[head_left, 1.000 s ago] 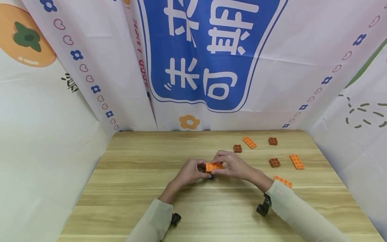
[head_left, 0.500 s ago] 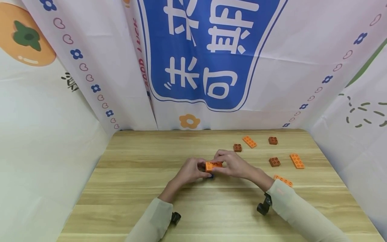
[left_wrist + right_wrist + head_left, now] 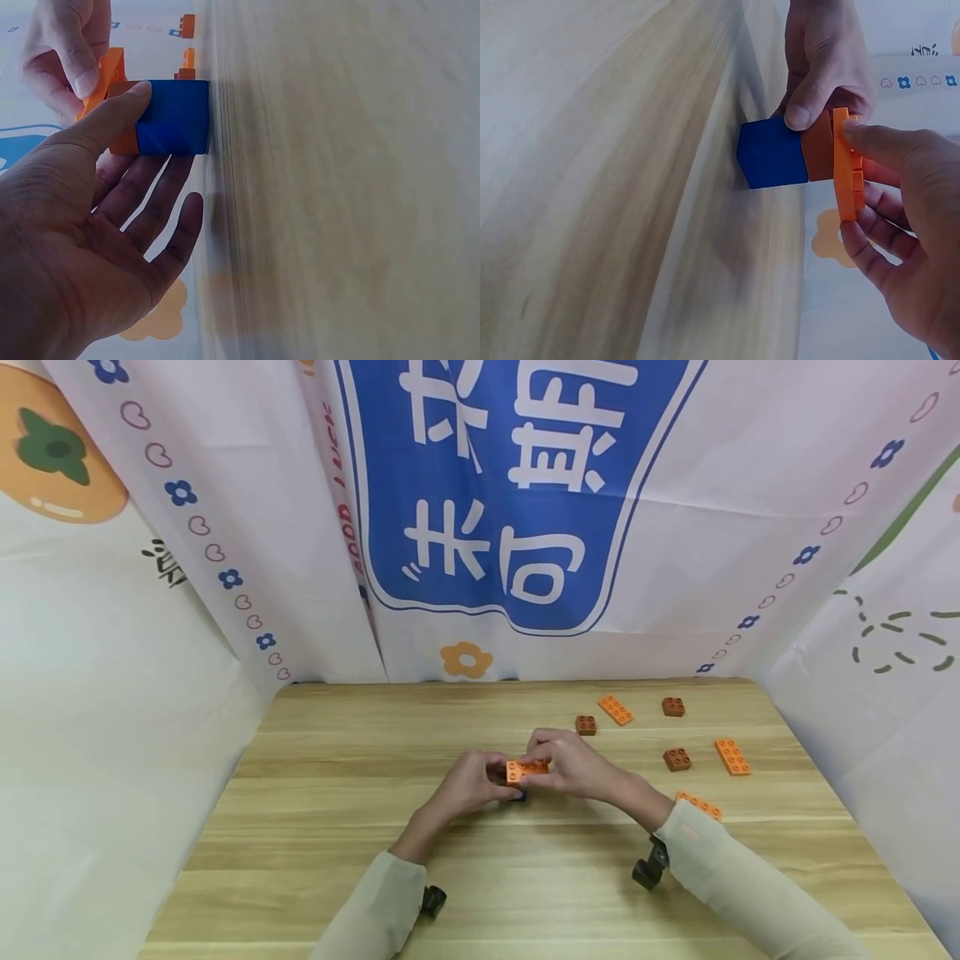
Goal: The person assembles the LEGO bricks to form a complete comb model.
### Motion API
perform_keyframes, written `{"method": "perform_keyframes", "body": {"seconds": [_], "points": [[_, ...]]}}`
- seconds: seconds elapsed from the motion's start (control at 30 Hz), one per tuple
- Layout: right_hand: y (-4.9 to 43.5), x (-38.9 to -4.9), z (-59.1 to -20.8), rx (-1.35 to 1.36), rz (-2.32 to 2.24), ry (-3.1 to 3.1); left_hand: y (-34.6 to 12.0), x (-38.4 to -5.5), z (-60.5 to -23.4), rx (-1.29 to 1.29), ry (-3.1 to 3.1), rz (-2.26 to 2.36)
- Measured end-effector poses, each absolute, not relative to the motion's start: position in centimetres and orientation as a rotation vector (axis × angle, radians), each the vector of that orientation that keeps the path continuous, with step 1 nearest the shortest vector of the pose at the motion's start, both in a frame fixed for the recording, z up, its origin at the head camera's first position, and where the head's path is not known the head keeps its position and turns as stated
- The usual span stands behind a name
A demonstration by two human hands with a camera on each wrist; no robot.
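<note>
A blue block (image 3: 176,116) stands on the table with a brown brick (image 3: 820,156) stacked on it. My left hand (image 3: 468,781) grips this stack, its thumb across the seam between blue and brown. On top, my right hand (image 3: 576,764) pinches a flat orange brick (image 3: 843,180) with studs, thumb on one side and fingers on the other. The orange brick touches the brown one and looks slightly tilted in the left wrist view; whether it is pressed home I cannot tell. From the head view the brown brick is hidden and only a bit of blue shows.
Beyond the right hand lie brown bricks (image 3: 677,759) and flat orange bricks (image 3: 732,757), spread over the right part of the wooden table (image 3: 315,827). One orange brick (image 3: 699,804) lies close to the right sleeve. A printed cloth (image 3: 300,527) hangs behind the table.
The head view has shifted slightly. My right thumb has moved a little over the orange brick's near side; both hands otherwise keep their holds in place.
</note>
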State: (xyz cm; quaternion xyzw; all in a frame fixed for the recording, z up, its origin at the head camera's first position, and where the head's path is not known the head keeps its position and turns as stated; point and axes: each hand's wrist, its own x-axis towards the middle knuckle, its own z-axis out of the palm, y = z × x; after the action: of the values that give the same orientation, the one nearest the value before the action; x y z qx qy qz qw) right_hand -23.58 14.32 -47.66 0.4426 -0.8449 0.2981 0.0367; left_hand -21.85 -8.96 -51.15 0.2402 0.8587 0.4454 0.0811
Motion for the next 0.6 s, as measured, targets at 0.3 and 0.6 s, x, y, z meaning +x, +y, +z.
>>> {"method": "perform_keyframes", "body": {"seconds": [0.3,0.6], "points": [[13.8,-23.8,-46.5,1.376,0.860,-2.722,-9.1,-22.1,-51.3,0.719,2.571,1.303],[13.6,-23.7,-46.0,1.335,0.824,-2.785,-9.1,-22.3,-51.1,0.707,2.562,1.289]]}}
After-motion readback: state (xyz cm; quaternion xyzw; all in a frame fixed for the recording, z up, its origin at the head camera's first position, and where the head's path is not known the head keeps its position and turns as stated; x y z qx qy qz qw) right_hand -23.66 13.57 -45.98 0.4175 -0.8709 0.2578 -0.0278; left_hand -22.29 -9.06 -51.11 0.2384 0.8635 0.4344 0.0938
